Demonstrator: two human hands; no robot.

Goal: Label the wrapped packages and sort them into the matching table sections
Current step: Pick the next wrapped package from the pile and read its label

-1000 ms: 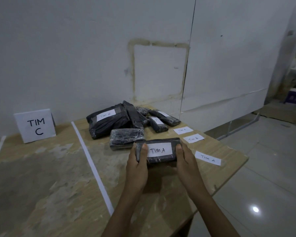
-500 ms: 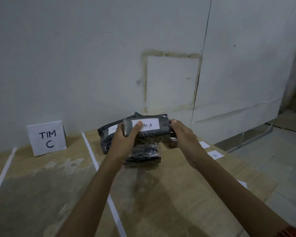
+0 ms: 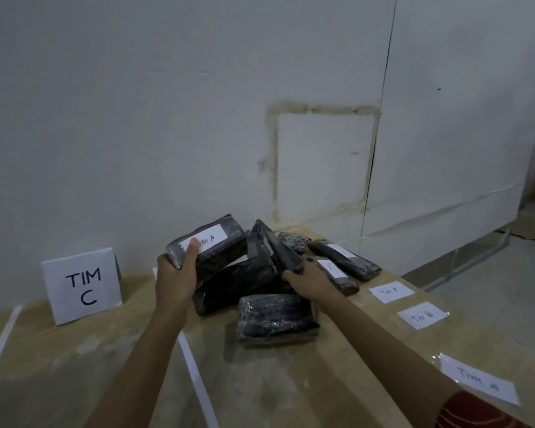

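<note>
The big wooden surface (image 3: 74,381) is being split by a white tape line (image 3: 195,381), so each team is getting its own part. A paper sign saying TIM C (image 3: 82,285) is standing by the back edge, left of the line, showing whose part that is. Right of the line, near the back edge, a pile of black wrapped packages (image 3: 238,282) is waiting. Some are showing white labels, and the front package (image 3: 275,319) is showing none. The left hand (image 3: 176,279) is gripping the TIM A package (image 3: 217,251) by its end, thumb on the label, holding it up over the pile's left side. I think it is going to an A part, which is not in sight. The right hand (image 3: 309,281) is reaching into the pile and touching a tilted package (image 3: 269,239); I cannot tell if it is gripping. Three loose labels (image 3: 422,316) are lying along the right edge, ready for sticking
</note>
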